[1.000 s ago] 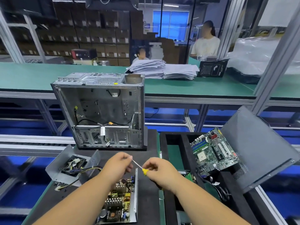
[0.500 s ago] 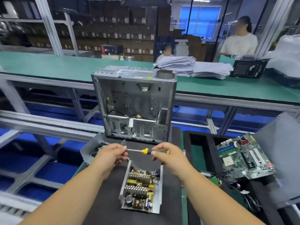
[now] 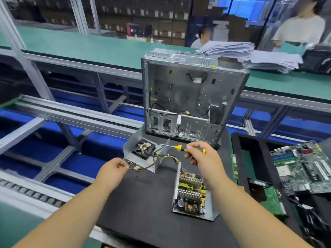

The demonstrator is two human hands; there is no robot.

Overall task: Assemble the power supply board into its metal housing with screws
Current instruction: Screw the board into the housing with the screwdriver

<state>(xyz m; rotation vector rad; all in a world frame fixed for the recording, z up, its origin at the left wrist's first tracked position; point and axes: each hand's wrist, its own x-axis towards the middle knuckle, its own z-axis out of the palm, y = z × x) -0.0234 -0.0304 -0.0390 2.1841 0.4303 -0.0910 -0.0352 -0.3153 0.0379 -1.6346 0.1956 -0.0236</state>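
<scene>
Power supply board (image 3: 190, 193) flat on black mat (image 3: 143, 199), right hand (image 3: 201, 155) gripping yellow screwdriver (image 3: 180, 148), left hand (image 3: 114, 169) pinching something tiny by the metal housing (image 3: 141, 154), can't tell what

Left hand (image 3: 114, 170): has let go of the screwdriver tip, now down by small dark screws (image 3: 133, 167).
Yellow-and-black-handled screwdriver (image 3: 180, 147): now only in right hand (image 3: 201, 154), shaft pointing left.

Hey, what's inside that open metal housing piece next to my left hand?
Inside the metal housing: a black fan and a bundle of coloured wires. The wires cover part of the fan.
</scene>
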